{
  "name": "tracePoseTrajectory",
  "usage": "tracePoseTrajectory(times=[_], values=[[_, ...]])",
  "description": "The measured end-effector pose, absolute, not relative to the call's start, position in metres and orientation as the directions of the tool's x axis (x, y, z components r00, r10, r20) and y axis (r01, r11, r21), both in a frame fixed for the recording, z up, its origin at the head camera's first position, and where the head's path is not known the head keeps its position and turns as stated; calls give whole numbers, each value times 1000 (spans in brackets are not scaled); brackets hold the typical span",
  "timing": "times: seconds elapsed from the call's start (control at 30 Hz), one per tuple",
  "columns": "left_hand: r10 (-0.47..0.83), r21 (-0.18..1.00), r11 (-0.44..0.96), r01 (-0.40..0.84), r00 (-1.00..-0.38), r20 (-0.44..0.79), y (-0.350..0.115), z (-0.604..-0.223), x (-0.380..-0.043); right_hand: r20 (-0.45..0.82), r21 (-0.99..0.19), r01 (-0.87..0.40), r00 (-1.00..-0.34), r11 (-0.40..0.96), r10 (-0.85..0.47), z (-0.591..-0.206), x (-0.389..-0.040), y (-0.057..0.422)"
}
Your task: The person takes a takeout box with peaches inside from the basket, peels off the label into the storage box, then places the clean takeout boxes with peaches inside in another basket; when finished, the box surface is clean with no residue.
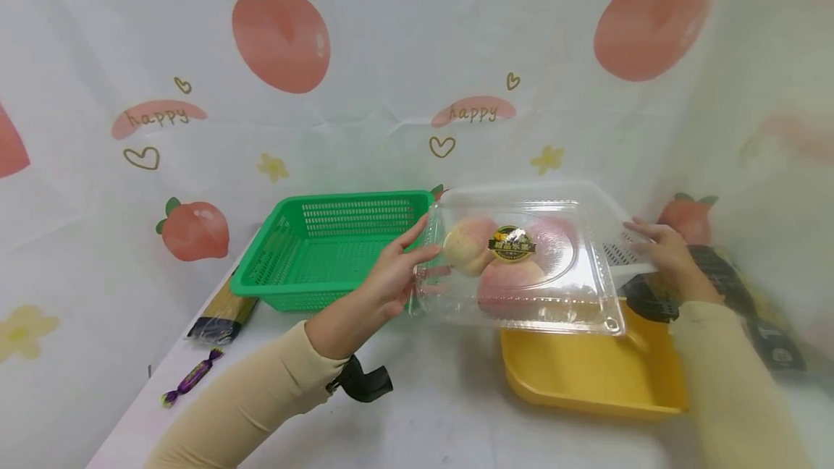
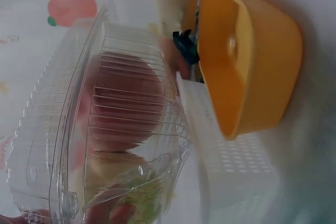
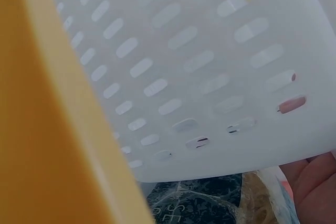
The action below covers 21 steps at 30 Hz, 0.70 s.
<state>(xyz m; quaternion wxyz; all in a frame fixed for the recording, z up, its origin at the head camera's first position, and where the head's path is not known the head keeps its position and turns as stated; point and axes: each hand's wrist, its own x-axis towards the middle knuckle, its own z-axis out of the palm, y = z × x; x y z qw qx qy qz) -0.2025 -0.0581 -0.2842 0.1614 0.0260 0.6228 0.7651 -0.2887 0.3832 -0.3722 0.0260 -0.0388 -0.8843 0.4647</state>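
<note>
My left hand [image 1: 391,277] grips the left end of a clear plastic clamshell box [image 1: 586,313], lifted above the table and tilted. Several pink and yellow peaches [image 1: 511,284] show through its lid, which carries a black and gold label. In the left wrist view, the ribbed side of the box fills the left half. Behind the box stands a white perforated basket [image 1: 625,244], partly hidden by it. My right hand [image 1: 671,255] holds this basket by its right end. The basket's slotted wall [image 3: 210,77] fills much of the right wrist view, where the hand's edge shows at lower right.
A green basket [image 1: 329,288] stands at the back left. A yellow bin [image 1: 586,382] sits below the box, nearer the front. At left lie a bundle of noodle-like sticks [image 1: 221,310] and a purple-wrapped candy [image 1: 192,380]. Dark packages [image 1: 730,281] stand at the right.
</note>
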Motion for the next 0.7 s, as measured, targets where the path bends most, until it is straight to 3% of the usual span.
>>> tracePoseTrajectory(times=[0.27,0.7], values=[[263,968,-144,-203,-951,-161,-89,-298,-183,-50,-839,118,-989,531,141,-374,-288,377],[224,971,-92,-222,-954,-198,-127,-318,-145,-60,-854,119,-990,506,131,-377,-289,377]])
